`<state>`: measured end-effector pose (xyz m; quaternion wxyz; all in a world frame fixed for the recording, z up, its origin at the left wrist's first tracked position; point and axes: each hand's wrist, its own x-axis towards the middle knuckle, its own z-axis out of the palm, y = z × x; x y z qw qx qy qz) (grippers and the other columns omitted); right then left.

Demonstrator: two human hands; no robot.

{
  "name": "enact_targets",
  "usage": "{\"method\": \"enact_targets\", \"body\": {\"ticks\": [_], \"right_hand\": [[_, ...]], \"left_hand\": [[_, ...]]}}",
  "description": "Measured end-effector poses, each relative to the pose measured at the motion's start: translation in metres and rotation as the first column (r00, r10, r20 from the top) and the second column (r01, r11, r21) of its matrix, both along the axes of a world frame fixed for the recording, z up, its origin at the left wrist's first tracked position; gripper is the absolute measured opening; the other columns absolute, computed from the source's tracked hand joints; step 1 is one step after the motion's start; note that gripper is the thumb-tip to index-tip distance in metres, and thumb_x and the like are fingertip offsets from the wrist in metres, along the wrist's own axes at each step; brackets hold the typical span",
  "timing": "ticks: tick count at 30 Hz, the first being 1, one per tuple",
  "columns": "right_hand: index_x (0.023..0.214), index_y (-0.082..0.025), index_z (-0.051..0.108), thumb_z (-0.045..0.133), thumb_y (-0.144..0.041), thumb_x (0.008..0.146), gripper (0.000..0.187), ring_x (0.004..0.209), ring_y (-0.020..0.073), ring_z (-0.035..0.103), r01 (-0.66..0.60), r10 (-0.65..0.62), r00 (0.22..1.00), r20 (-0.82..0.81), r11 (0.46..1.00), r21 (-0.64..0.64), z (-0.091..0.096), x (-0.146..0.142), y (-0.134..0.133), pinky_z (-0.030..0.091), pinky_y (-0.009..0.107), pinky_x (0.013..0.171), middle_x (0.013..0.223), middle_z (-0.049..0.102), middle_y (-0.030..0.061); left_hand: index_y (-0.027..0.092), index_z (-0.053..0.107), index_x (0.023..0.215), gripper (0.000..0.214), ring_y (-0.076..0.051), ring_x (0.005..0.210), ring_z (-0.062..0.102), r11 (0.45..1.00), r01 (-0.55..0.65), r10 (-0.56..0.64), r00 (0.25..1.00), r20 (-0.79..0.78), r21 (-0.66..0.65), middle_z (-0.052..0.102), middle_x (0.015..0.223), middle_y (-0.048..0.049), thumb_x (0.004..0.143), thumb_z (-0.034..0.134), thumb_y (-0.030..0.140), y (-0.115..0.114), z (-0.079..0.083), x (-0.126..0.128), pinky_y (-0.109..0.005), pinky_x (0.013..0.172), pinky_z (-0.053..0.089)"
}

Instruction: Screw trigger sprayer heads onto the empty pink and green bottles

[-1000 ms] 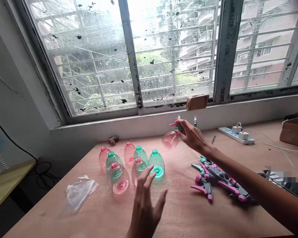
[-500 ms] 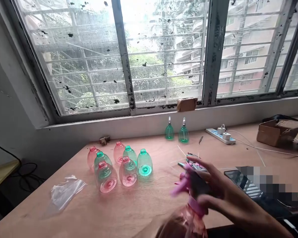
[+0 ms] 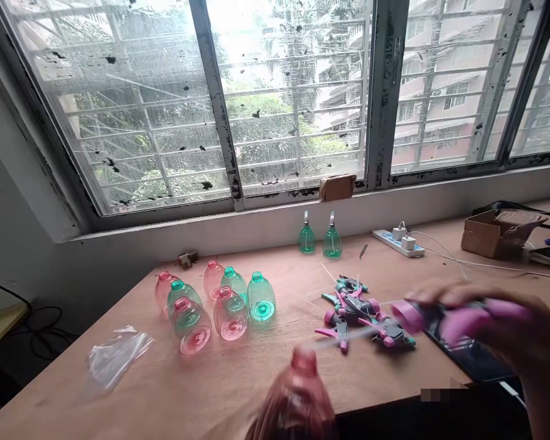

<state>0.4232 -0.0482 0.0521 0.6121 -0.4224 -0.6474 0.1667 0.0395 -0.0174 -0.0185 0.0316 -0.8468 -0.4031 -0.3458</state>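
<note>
My right hand [image 3: 490,311] is closed around a pink and dark grey spray trigger head [image 3: 458,321], held sideways and blurred. Its thin clear tube [image 3: 352,336] points left, its end near the mouth of a translucent red bottle [image 3: 297,391]. That bottle stands at the bottom edge, tilted slightly, its neck uncapped. My left hand [image 3: 233,425] shows only as a blurred patch beside the bottle's lower part, apparently gripping it; its fingers are mostly hidden. Between the hands and the window lies a pile of pink, green and grey spray heads [image 3: 348,305].
Several uncapped red and green bottles [image 3: 261,299] stand left of centre. A plastic bag [image 3: 119,357] lies at left. Two green bottles with spray tops [image 3: 332,238] stand by the wall. A power strip [image 3: 398,243], cardboard box [image 3: 499,235] and dark tablet-like device [image 3: 458,354] are on the right.
The spray head has come away from the red bottle's neck and moved right with my right hand, showing its tube. The bottle has shifted left, and the pile is uncovered.
</note>
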Motion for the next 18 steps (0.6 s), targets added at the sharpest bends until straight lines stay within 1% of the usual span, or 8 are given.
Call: {"method": "enact_targets", "body": {"ticks": [1, 3, 5, 6, 9, 13, 15, 18], "right_hand": [[0.089, -0.034, 0.080, 0.077, -0.057, 0.076, 0.027, 0.094, 0.0354, 0.077, 0.045, -0.045, 0.999, -0.008, 0.997, -0.059, 0.002, 0.001, 0.008, 0.065, 0.048, 0.083, 0.094, 0.083, 0.0074], [0.104, -0.033, 0.079, 0.074, -0.051, 0.081, 0.029, 0.104, 0.0362, 0.074, 0.106, -0.100, 0.994, 0.047, 0.979, -0.172, 0.002, -0.002, 0.029, 0.063, 0.048, 0.087, 0.108, 0.081, 0.0065], [0.113, -0.030, 0.077, 0.065, -0.049, 0.088, 0.034, 0.107, 0.0358, 0.074, 0.202, -0.167, 0.971, 0.170, 0.956, -0.211, -0.007, -0.006, 0.054, 0.062, 0.047, 0.089, 0.117, 0.079, 0.0058], [0.116, -0.029, 0.077, 0.061, -0.047, 0.091, 0.035, 0.107, 0.0354, 0.073, 0.233, -0.173, 0.949, 0.263, 0.948, -0.217, -0.015, -0.008, 0.066, 0.062, 0.047, 0.089, 0.122, 0.077, 0.0058], [0.118, -0.030, 0.076, 0.053, -0.035, 0.094, 0.034, 0.114, 0.0338, 0.070, 0.240, -0.088, 0.832, 0.548, 0.947, -0.214, -0.044, -0.016, 0.092, 0.058, 0.046, 0.095, 0.134, 0.070, 0.0045], [0.133, -0.022, 0.067, 0.049, -0.019, 0.091, 0.046, 0.137, 0.0295, 0.052, 0.194, 0.027, 0.684, 0.729, 0.957, -0.217, -0.070, -0.028, 0.106, 0.043, 0.042, 0.113, 0.152, 0.054, 0.0088], [0.136, -0.019, 0.064, 0.049, -0.018, 0.091, 0.047, 0.140, 0.0289, 0.048, 0.203, 0.053, 0.641, 0.766, 0.950, -0.236, -0.068, -0.030, 0.117, 0.039, 0.041, 0.116, 0.153, 0.052, 0.0115], [0.139, -0.023, 0.061, 0.053, -0.026, 0.095, 0.045, 0.137, 0.0285, 0.052, 0.236, 0.048, 0.629, 0.776, 0.939, -0.249, -0.046, -0.027, 0.153, 0.041, 0.040, 0.115, 0.150, 0.056, 0.0103]], "left_hand": [[0.015, 0.059, 0.135, 0.061, -0.026, 0.095, 0.069, 1.000, 0.000, 0.001, 1.000, 0.011, -0.029, 0.068, 0.118, -0.0099, 0.091, 0.060, 0.057, 0.009, 0.004, -0.002, -0.041, 0.087, 0.062], [0.021, 0.055, 0.140, 0.065, -0.025, 0.096, 0.071, 0.977, -0.023, 0.057, 0.986, 0.156, -0.212, 0.072, 0.114, -0.0087, 0.086, 0.068, 0.054, 0.026, 0.010, -0.004, -0.037, 0.088, 0.060], [0.023, 0.050, 0.143, 0.069, -0.028, 0.105, 0.070, 0.930, -0.063, 0.170, 0.947, 0.271, -0.362, 0.070, 0.118, -0.0088, 0.083, 0.072, 0.050, 0.042, 0.013, -0.004, -0.040, 0.092, 0.058], [0.023, 0.047, 0.144, 0.070, -0.030, 0.111, 0.067, 0.917, -0.088, 0.213, 0.933, 0.290, -0.389, 0.067, 0.124, -0.0101, 0.083, 0.071, 0.048, 0.049, 0.013, -0.003, -0.043, 0.096, 0.056], [0.022, 0.042, 0.142, 0.067, -0.034, 0.130, 0.055, 0.944, -0.176, 0.230, 0.957, 0.175, -0.277, 0.057, 0.135, -0.0124, 0.083, 0.069, 0.041, 0.068, 0.012, 0.003, -0.051, 0.108, 0.046], [0.020, 0.038, 0.141, 0.065, -0.036, 0.133, 0.052, 0.947, -0.231, 0.250, 0.966, 0.059, -0.225, 0.051, 0.137, -0.0143, 0.086, 0.068, 0.038, 0.088, 0.013, 0.012, -0.049, 0.106, 0.047], [0.018, 0.034, 0.144, 0.066, -0.038, 0.133, 0.053, 0.940, -0.246, 0.261, 0.965, 0.034, -0.235, 0.050, 0.139, -0.0170, 0.088, 0.066, 0.033, 0.098, 0.015, 0.018, -0.049, 0.104, 0.049], [0.013, 0.030, 0.146, 0.068, -0.039, 0.131, 0.055, 0.929, -0.280, 0.288, 0.958, 0.000, -0.242, 0.049, 0.140, -0.0228, 0.090, 0.065, 0.026, 0.115, 0.019, 0.025, -0.047, 0.101, 0.051]]}}
